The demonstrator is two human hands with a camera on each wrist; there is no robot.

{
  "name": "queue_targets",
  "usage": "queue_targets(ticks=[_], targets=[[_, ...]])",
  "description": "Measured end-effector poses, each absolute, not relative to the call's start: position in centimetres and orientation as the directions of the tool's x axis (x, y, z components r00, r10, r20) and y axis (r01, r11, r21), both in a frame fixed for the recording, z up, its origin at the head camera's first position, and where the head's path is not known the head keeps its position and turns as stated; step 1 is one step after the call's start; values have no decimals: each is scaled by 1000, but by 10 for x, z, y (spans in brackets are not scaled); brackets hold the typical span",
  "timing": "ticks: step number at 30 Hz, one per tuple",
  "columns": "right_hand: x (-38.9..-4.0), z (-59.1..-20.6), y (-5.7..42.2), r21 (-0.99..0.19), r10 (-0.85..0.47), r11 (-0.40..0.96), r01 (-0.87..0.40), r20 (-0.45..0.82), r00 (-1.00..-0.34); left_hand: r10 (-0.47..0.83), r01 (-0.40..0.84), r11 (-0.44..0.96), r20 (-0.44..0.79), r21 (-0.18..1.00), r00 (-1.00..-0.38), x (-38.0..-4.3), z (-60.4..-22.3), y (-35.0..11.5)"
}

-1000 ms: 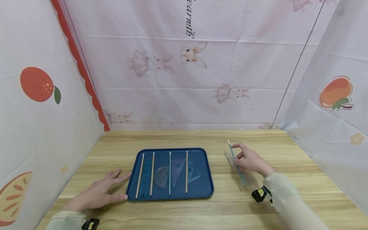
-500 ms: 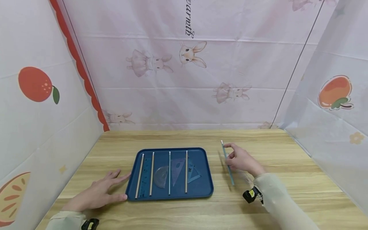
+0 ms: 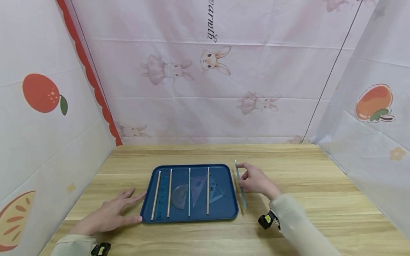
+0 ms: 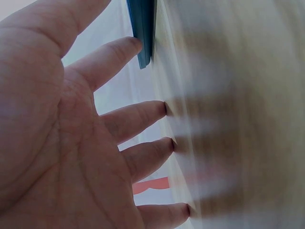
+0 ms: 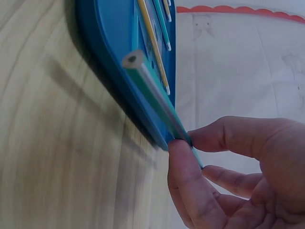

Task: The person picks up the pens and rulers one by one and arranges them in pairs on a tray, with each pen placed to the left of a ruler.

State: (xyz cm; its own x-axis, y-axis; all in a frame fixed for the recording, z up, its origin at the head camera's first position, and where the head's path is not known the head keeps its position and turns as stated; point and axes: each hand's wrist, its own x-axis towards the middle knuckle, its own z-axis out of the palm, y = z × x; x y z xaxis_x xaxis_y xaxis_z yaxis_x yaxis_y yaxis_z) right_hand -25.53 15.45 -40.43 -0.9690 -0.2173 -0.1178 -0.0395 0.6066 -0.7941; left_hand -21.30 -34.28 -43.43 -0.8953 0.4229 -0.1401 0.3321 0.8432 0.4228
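My right hand (image 3: pixel 257 183) pinches a teal pencil (image 3: pixel 243 196) between thumb and fingers, just off the right side of a blue tray (image 3: pixel 231 208). In the right wrist view the pencil (image 5: pixel 159 98) is held above the table, its tip end toward the camera. My left hand (image 3: pixel 110 213) is spread on the table, thumb and index finger touching the tray's left edge. On the tray lie gold pencils (image 3: pixel 208 192) and a teal one (image 3: pixel 189 193), alternating with a blue ruler (image 3: pixel 163 195), a clear protractor (image 3: pixel 178 197), a purple set square (image 3: pixel 198 190) and a blue set square (image 3: pixel 217 195).
The wooden table (image 3: pixel 304 170) meets a printed cloth (image 3: pixel 192 117) at the back, with cloth sides at left and right. The tray has a low raised rim. Each wrist carries a small black camera (image 3: pixel 265 221).
My right hand has carried the teal pencil left across the table, from well right of the tray to beside its right edge. My left hand and the tray have stayed in place.
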Motion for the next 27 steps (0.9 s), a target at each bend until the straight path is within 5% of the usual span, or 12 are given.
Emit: queue_targets(ticks=[27], targets=[[-258, -415, 81, -693, -212, 721, -5, -214, -954, 440, 354, 839, -132, 414, -888, -213, -433, -344]])
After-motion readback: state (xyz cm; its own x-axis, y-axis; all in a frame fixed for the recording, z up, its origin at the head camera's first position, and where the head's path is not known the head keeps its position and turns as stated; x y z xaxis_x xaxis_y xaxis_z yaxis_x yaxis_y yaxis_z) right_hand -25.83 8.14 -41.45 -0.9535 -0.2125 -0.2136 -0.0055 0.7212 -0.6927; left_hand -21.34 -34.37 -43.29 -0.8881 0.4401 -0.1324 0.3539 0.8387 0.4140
